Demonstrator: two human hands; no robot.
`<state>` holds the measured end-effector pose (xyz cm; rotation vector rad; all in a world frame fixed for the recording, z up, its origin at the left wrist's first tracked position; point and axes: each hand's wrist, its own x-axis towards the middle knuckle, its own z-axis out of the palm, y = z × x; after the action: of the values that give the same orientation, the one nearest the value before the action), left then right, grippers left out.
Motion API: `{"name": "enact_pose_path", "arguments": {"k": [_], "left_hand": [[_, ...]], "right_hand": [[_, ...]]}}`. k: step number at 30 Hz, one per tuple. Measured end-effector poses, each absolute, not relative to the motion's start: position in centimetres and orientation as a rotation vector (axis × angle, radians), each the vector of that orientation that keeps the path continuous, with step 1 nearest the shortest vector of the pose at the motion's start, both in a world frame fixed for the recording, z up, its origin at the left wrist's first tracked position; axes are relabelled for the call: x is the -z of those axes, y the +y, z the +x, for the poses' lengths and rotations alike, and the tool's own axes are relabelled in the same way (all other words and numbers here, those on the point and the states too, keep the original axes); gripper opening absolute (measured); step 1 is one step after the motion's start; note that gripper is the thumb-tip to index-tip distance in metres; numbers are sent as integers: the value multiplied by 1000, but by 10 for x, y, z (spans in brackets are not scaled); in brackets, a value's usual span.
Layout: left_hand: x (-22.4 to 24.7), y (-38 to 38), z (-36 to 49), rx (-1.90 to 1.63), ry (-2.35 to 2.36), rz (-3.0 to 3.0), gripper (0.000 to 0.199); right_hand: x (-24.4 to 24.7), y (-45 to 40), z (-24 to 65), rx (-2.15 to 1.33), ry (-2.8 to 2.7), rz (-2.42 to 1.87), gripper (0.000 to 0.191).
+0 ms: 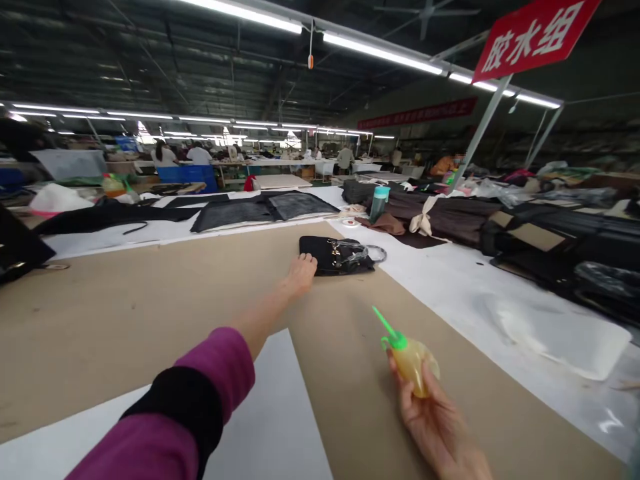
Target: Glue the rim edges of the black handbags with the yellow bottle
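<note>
My left hand [301, 273] reaches far forward, its fingers curled over the near-left end of a black handbag [320, 253]. The bag lies flat on brown paper, with gold-coloured fittings and handles wrapped in clear plastic pointing right. The thumb is hidden. Closer to me on the right, my right hand [430, 410] is closed around a squeeze bottle [414, 363] of yellowish liquid. Its green cap and long thin green nozzle point up and left, above the paper and apart from the bag.
Brown paper [125, 300] covers much of the table, with a white sheet [265, 413] near me. Behind lie dark fabric panels [235, 212] and a teal-lidded bottle [379, 203]. Black pieces [565, 233] and a white plastic tray [565, 333] are at right. Several people work far back.
</note>
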<state>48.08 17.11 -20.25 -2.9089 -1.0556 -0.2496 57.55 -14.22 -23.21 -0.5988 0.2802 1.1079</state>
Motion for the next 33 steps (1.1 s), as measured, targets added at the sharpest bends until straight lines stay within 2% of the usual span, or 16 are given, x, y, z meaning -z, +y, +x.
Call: {"name": "enact_pose_path", "arguments": {"k": [5, 11, 19, 24, 33], "left_hand": [[234, 202, 511, 147, -1093, -2824, 57], [233, 217, 517, 121, -1210, -2807, 35], [139, 209, 470, 368, -1519, -2692, 26], [79, 171, 403, 586, -1638, -2620, 32], [30, 92, 235, 1037, -1780, -2586, 24]], "right_hand": [[228, -149, 577, -1124, 344, -644, 54], [229, -152, 577, -1139, 362, -625, 50], [253, -166, 598, -1124, 200, -535, 56], [260, -167, 607, -1041, 89, -451, 65], [241, -176, 577, -1219, -58, -418, 70]]}}
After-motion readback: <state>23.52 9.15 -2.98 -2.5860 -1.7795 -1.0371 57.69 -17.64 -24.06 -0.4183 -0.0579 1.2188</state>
